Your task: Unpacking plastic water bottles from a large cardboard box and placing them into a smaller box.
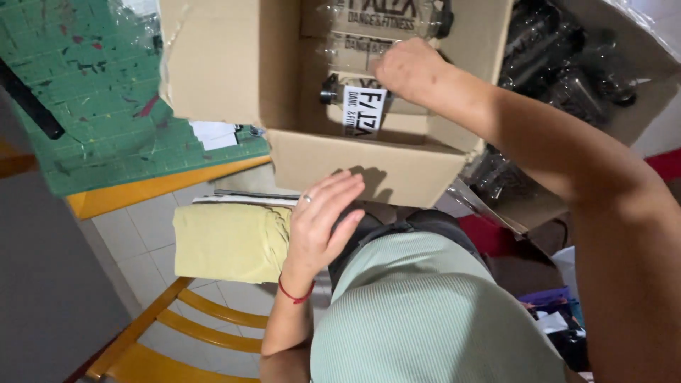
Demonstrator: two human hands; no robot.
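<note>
The person's right hand (410,69) reaches down into an open cardboard box (369,167) and rests on a clear plastic bottle (355,106) that lies on its side inside. The fingers are curled over the bottle's upper side, knuckles toward the camera, so the bottle sits directly under the palm; whether the fingertips are actually clamped round it cannot be told, since they are hidden behind the hand. The bottle has a dark cap at its left end and a white and black label just below and left of the hand. More clear bottles lie stacked behind it, deeper in the box, touching one another.

The left hand (323,220) is spread flat, fingers together and extended, holding nothing. Its fingertips press against the near outer wall of the box, low down by the bottom edge, well apart from the bottle. A ring sits on one finger and a red cord circles the wrist.

Just left of that hand is a folded yellow cloth (227,241). Farther left, a green cutting mat (106,99) covers a yellow table. A yellow chair (191,333) stands on the tiled floor below. To the right of the box, a bundle of dark bottles in clear plastic wrap (560,67) sits in another carton.
</note>
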